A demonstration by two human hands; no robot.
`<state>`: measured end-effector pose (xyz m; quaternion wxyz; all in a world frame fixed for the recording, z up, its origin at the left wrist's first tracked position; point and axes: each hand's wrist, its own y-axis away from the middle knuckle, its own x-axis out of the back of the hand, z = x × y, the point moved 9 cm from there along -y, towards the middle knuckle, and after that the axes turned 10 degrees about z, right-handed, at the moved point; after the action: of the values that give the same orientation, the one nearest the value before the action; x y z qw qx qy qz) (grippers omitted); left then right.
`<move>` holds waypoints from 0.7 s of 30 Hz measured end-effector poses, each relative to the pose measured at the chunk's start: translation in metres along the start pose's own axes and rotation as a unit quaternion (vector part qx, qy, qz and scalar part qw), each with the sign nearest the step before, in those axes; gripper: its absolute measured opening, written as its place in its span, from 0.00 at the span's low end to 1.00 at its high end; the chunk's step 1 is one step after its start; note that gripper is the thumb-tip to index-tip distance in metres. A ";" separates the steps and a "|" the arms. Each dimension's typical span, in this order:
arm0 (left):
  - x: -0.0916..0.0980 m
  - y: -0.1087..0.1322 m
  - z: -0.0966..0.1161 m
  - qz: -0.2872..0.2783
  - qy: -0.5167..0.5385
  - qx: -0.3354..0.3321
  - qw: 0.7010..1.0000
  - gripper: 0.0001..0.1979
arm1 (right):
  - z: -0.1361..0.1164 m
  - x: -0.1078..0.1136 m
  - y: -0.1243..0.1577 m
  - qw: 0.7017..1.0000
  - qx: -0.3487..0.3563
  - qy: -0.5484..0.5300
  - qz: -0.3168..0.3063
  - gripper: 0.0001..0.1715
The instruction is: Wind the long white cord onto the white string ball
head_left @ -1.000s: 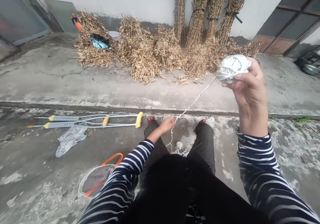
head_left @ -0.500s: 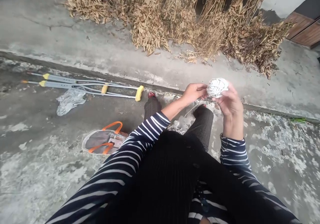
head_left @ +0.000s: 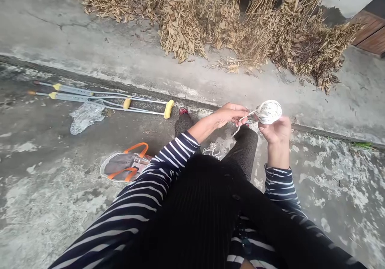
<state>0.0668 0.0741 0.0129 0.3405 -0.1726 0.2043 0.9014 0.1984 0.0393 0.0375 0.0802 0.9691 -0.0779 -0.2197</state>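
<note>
- Your left hand (head_left: pixel 231 114) reaches across in front of you, its fingers pinching a strand of cord (head_left: pixel 252 113).
- Your right hand (head_left: pixel 275 129) grasps the white ball of cord (head_left: pixel 269 112), its fingers at the underside and right side; their exact placement is partly hidden and blurred.
- That ball sits just right of your left hand, above your right leg as you look down, with the strand running from it to the left fingers.
- A loose tangle of cord (head_left: pixel 212 150) lies on the ground (head_left: pixel 60 205) between your legs.
- To your left, a pair of crutches (head_left: pixel 129 102) with yellow pads lies near the raised concrete ledge (head_left: pixel 144 68).
- A clear plastic bag (head_left: pixel 86 118) lies beside them.
- Nearer you is a bag with orange handles (head_left: pixel 116 166), partly covered by your striped left sleeve (head_left: pixel 150 197).
- Ahead, dried plants (head_left: pixel 183 20) are heaped on the ledge.
</note>
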 end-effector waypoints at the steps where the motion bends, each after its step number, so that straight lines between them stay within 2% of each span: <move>1: -0.002 0.003 0.000 -0.009 0.006 0.002 1.000 0.08 | 0.001 0.000 0.002 1.000 -0.005 -0.011 0.002 0.37; 5: -0.011 0.012 0.007 -0.038 0.011 -0.015 0.999 0.10 | 0.002 0.002 0.006 0.999 -0.017 -0.038 0.030 0.38; 8: -0.012 0.014 0.007 -0.030 0.012 -0.020 0.999 0.10 | 0.001 0.006 0.009 0.999 -0.005 -0.033 0.044 0.36; 10: -0.012 0.013 0.004 -0.034 0.028 -0.013 0.999 0.10 | 0.001 0.006 0.012 0.999 0.005 -0.032 0.037 0.34; 14: -0.018 0.018 -0.003 -0.090 0.048 0.027 0.994 0.09 | -0.005 -0.001 0.023 0.998 0.045 -0.035 0.004 0.32; 17: -0.019 0.026 0.000 -0.118 0.034 0.056 0.991 0.09 | -0.017 -0.007 0.031 0.996 0.083 0.030 -0.013 0.33; 21: -0.016 0.039 0.014 -0.144 -0.004 0.067 0.987 0.12 | -0.032 -0.021 0.040 0.982 0.117 0.134 -0.061 0.32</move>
<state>0.0495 0.0455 0.0414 0.4787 -0.1733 0.2360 0.8277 0.1892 0.0082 0.0820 -0.0378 0.9954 -0.0320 -0.0819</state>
